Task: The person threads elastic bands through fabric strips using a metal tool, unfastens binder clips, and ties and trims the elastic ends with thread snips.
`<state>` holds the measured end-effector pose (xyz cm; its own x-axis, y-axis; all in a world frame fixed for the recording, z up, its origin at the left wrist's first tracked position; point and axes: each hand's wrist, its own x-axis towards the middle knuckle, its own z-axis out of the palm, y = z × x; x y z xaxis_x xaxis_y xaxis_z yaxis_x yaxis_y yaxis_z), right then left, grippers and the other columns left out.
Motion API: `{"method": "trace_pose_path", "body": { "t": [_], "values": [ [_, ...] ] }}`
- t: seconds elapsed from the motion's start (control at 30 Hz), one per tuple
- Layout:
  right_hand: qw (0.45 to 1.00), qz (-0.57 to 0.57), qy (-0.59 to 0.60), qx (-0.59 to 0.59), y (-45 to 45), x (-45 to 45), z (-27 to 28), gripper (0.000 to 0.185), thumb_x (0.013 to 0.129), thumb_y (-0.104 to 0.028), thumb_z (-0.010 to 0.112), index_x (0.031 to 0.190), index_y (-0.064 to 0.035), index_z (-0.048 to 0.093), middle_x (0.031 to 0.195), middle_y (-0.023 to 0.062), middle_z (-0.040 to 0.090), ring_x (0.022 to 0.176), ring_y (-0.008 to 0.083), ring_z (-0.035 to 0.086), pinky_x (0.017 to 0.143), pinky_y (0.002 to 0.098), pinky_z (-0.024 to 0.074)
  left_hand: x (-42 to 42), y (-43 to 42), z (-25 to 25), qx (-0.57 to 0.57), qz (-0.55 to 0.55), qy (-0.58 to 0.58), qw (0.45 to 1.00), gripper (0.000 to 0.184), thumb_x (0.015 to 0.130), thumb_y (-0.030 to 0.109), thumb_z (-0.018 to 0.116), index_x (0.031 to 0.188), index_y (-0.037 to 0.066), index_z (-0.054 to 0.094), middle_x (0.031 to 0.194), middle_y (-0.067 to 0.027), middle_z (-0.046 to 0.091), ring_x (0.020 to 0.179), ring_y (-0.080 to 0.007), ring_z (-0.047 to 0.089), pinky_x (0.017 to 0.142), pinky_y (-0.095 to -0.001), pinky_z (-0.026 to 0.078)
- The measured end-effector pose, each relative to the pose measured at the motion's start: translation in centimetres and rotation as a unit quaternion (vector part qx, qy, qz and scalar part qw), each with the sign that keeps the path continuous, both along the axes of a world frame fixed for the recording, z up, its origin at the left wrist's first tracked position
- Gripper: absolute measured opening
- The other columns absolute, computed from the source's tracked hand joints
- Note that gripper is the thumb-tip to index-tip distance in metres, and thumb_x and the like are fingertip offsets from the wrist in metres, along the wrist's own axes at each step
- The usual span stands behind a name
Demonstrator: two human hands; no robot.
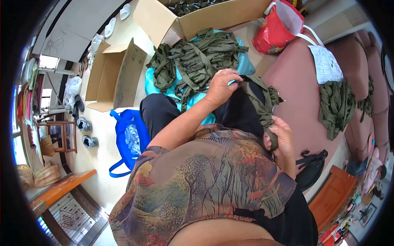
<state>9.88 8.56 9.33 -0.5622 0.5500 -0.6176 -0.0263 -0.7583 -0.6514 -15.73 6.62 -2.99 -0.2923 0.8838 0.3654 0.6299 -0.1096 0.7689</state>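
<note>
Over my lap runs an olive-green fabric strap (255,93), bunched and twisted toward its lower end. My left hand (223,84) is closed in a pinch at the strap's upper end; its fingertips partly hide the grip. Lower on the right, my right hand (281,137) has its fingers wrapped round the bunched end, which hangs below the thumb. In front of my knees, a large heap of similar olive straps (201,61) lies on a turquoise plastic bag (245,61).
A cardboard box (223,18) with dark contents stands ahead, another open box (102,78) to the left. A blue tote bag (123,141) is beside my left leg. A red bag (273,30) stands front right, near a pink sofa (295,90) holding more green bundles (337,108).
</note>
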Motion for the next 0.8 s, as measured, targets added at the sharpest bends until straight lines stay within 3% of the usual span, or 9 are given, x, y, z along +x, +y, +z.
{"method": "trace_pose_path", "body": {
  "t": [0.1,0.23,0.4,0.5,0.53,0.63,0.67,0.73,0.8],
  "values": [
    [0.997,-0.058,0.049,0.013,0.6,2.2,0.6,0.033,0.086,-0.004,0.053,0.118,0.0035,0.052,0.065,0.0078,0.057,0.044,0.0120,0.052,0.036,0.0239,0.0408,1.0,2.5,1.7,-0.074,-0.072,-0.337,0.936,0.010,0.089,0.008,0.062,0.093,0.002,0.069,0.097,-0.0024,0.067,0.097,-0.0164,0.060,0.091,-0.0300,0.046],
    [0.988,-0.111,0.099,0.044,1.5,5.5,0.7,0.033,0.085,-0.003,0.052,0.117,0.0073,0.051,0.064,0.0116,0.059,0.041,0.0122,0.051,0.034,0.0234,0.0408,2.6,5.9,5.8,-0.105,-0.181,-0.503,0.839,0.018,0.095,0.017,0.056,0.089,0.001,0.064,0.083,-0.0038,0.063,0.079,-0.0132,0.061,0.079,-0.0282,0.048],
    [0.992,-0.096,0.062,0.044,1.9,8.3,0.8,0.032,0.082,-0.003,0.056,0.112,0.0086,0.054,0.072,0.0140,0.063,0.045,0.0121,0.056,0.034,0.0206,0.0430,2.8,11.5,11.0,-0.237,-0.259,-0.343,0.871,0.020,0.092,0.024,0.059,0.088,0.004,0.063,0.075,-0.0003,0.060,0.066,-0.0116,0.056,0.055,-0.0215,0.044],
    [0.995,-0.064,0.070,0.030,1.8,8.9,0.4,0.033,0.081,-0.005,0.060,0.110,0.0091,0.054,0.078,0.0144,0.064,0.045,0.0122,0.057,0.034,0.0203,0.0423,3.8,14.4,11.6,-0.185,-0.218,-0.171,0.943,0.020,0.084,0.022,0.063,0.081,0.003,0.065,0.073,-0.0044,0.064,0.060,-0.0150,0.057,0.056,-0.0314,0.048],
    [0.995,-0.060,0.072,0.038,1.8,8.8,0.2,0.033,0.081,-0.005,0.060,0.111,0.0083,0.054,0.078,0.0131,0.064,0.046,0.0117,0.057,0.035,0.0200,0.0427,3.9,15.4,10.1,-0.111,-0.199,-0.082,0.970,0.022,0.080,0.024,0.064,0.080,0.002,0.065,0.076,-0.0110,0.066,0.066,-0.0236,0.063,0.063,-0.0365,0.051],
    [0.995,-0.049,0.043,0.078,1.8,7.7,-0.4,0.032,0.083,-0.005,0.059,0.114,0.0055,0.055,0.079,0.0091,0.064,0.049,0.0099,0.057,0.039,0.0194,0.0443,4.5,14.2,7.5,0.007,0.008,0.012,1.000,0.024,0.079,0.025,0.063,0.078,0.001,0.064,0.078,-0.0171,0.066,0.071,-0.0334,0.063,0.067,-0.0413,0.050],
    [0.994,-0.045,0.007,0.102,1.8,7.1,-0.5,0.032,0.084,-0.005,0.058,0.115,0.0045,0.055,0.079,0.0077,0.064,0.050,0.0092,0.058,0.041,0.0193,0.0449,4.4,12.8,7.6,0.003,0.043,-0.005,0.999,0.026,0.079,0.027,0.061,0.076,0.001,0.063,0.079,-0.0199,0.064,0.073,-0.0407,0.060,0.068,-0.0448,0.048],
    [0.990,-0.021,-0.039,0.132,2.0,6.1,-0.7,0.031,0.087,-0.004,0.054,0.118,0.0013,0.055,0.081,0.0032,0.063,0.056,0.0065,0.057,0.048,0.0195,0.0472,4.0,9.6,6.8,-0.109,0.067,-0.037,0.991,0.026,0.087,0.027,0.062,0.081,0.002,0.062,0.072,-0.0131,0.062,0.061,-0.0240,0.059,0.058,-0.0374,0.048],
    [0.986,-0.022,-0.065,0.151,1.8,4.6,-0.3,0.031,0.088,-0.003,0.053,0.119,0.0020,0.054,0.083,0.0028,0.063,0.058,0.0061,0.056,0.051,0.0197,0.0474,4.5,6.1,5.9,-0.232,0.024,-0.376,0.897,0.036,0.092,0.036,0.059,0.082,0.001,0.062,0.071,-0.0105,0.061,0.053,-0.0167,0.054,0.050,-0.0311,0.044]
  ]
}}
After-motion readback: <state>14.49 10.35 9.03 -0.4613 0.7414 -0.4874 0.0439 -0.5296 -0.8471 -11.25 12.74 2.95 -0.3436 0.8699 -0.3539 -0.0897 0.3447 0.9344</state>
